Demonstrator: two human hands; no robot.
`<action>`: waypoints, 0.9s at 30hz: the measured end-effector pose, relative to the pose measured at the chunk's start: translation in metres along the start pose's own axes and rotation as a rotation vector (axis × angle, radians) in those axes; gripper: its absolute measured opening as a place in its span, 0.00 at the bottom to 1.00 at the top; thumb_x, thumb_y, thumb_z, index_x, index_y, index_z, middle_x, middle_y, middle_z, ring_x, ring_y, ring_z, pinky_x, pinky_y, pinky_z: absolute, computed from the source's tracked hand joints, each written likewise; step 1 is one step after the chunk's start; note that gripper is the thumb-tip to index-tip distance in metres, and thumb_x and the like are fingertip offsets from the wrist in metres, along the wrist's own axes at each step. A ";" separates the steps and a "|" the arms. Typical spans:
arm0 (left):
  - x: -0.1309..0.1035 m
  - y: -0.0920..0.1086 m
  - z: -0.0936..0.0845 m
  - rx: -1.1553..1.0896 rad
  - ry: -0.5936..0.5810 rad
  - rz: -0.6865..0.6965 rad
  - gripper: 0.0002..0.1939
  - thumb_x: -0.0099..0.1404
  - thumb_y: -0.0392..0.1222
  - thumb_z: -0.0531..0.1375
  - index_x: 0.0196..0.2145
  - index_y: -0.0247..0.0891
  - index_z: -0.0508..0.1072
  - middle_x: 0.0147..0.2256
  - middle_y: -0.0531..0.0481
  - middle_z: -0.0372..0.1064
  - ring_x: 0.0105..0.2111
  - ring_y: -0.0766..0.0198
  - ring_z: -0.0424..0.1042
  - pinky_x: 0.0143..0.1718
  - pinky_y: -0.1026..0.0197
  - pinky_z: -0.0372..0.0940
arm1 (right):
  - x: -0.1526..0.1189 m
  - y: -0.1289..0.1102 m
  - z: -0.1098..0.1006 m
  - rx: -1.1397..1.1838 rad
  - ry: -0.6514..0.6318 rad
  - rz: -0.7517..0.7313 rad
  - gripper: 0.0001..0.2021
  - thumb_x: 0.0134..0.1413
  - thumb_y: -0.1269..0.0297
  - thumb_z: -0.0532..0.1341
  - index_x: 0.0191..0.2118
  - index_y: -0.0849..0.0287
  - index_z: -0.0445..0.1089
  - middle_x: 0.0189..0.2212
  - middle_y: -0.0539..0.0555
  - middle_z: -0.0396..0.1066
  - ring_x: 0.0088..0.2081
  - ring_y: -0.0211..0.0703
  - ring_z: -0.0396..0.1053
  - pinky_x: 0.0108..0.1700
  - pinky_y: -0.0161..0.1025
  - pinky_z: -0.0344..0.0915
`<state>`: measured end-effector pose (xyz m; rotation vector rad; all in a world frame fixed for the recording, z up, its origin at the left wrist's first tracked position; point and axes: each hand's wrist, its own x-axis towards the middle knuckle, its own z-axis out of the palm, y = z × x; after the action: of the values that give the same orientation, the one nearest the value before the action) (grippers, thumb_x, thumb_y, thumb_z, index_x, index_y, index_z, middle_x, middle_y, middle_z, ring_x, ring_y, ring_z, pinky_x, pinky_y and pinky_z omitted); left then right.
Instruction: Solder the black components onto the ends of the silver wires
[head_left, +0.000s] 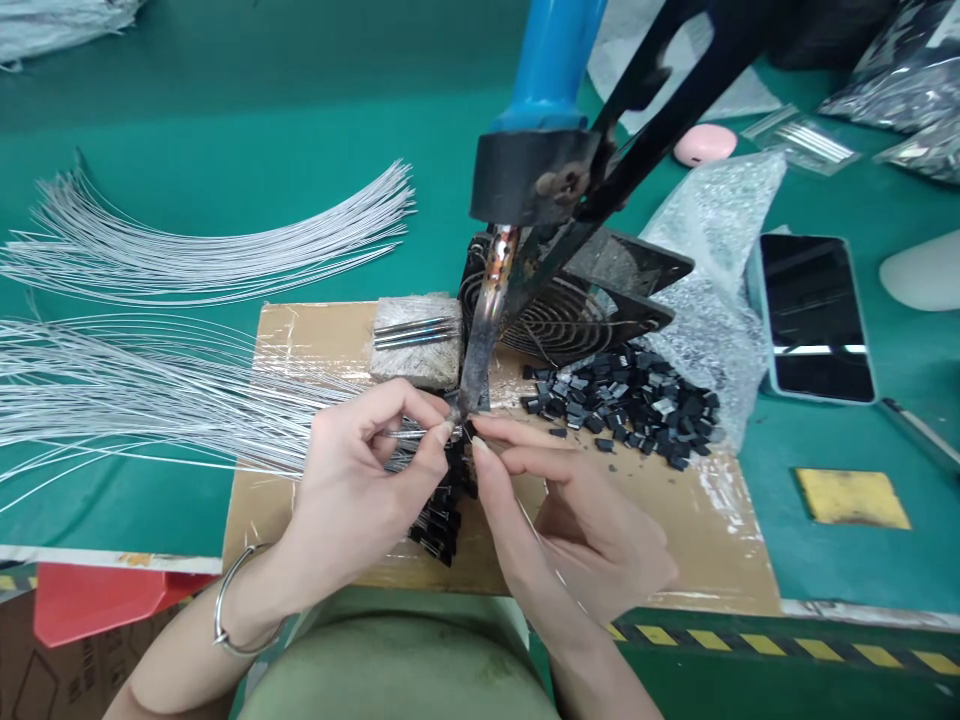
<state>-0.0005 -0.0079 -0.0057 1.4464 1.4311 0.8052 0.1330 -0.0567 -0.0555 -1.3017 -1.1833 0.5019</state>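
Under the tip of a soldering iron (487,320) with a blue handle, my two hands meet over a brown cardboard sheet (705,540). My left hand (375,480) pinches a thin silvery wire between thumb and forefinger. Thumb and forefinger of my right hand (562,510) close on a small black piece (469,430) at the iron's tip; a thin wire also passes by this palm. Below the fingertips lie several black connectors (439,525), partly hidden by my left hand. Grey wires (150,385) run in from the left.
A second wire bundle (225,255) lies at the back left. Behind the hands are a block with metal rods (416,340) and a black fan (570,300). Loose black pieces (630,400), a phone (817,320) and a yellow sponge (853,498) lie on the right.
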 end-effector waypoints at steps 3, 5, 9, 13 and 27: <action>0.000 0.001 0.000 0.004 -0.007 -0.001 0.06 0.64 0.33 0.64 0.28 0.37 0.75 0.32 0.49 0.79 0.27 0.66 0.70 0.22 0.64 0.55 | 0.001 0.000 -0.001 0.003 0.000 -0.026 0.11 0.54 0.79 0.71 0.38 0.55 0.77 0.40 0.52 0.85 0.40 0.47 0.85 0.47 0.42 0.82; 0.000 0.002 -0.001 0.004 -0.007 -0.001 0.05 0.64 0.34 0.64 0.29 0.37 0.75 0.32 0.49 0.79 0.27 0.67 0.70 0.23 0.64 0.55 | 0.001 0.000 -0.002 0.005 -0.016 -0.030 0.12 0.53 0.80 0.71 0.38 0.55 0.77 0.41 0.52 0.85 0.41 0.46 0.85 0.47 0.41 0.82; 0.000 0.003 -0.001 0.007 -0.011 -0.004 0.05 0.65 0.34 0.64 0.29 0.37 0.76 0.33 0.49 0.79 0.27 0.66 0.70 0.23 0.64 0.56 | 0.001 0.000 -0.003 0.004 -0.033 -0.026 0.12 0.54 0.81 0.71 0.39 0.56 0.77 0.42 0.52 0.85 0.42 0.46 0.85 0.49 0.41 0.81; 0.000 0.002 0.000 0.013 -0.007 -0.002 0.05 0.64 0.33 0.64 0.29 0.37 0.76 0.32 0.49 0.79 0.26 0.67 0.69 0.22 0.65 0.56 | 0.002 0.000 -0.003 -0.021 -0.019 -0.056 0.13 0.53 0.80 0.72 0.39 0.55 0.77 0.41 0.51 0.85 0.40 0.46 0.85 0.47 0.41 0.83; 0.000 -0.002 -0.001 0.014 -0.004 -0.003 0.06 0.64 0.34 0.64 0.28 0.37 0.75 0.32 0.48 0.79 0.28 0.65 0.71 0.23 0.65 0.57 | -0.001 0.000 -0.002 0.075 -0.042 0.060 0.09 0.58 0.78 0.69 0.36 0.56 0.77 0.40 0.52 0.85 0.43 0.45 0.84 0.50 0.42 0.80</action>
<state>-0.0024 -0.0084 -0.0068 1.4552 1.4384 0.7913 0.1343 -0.0590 -0.0553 -1.2703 -1.1521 0.6138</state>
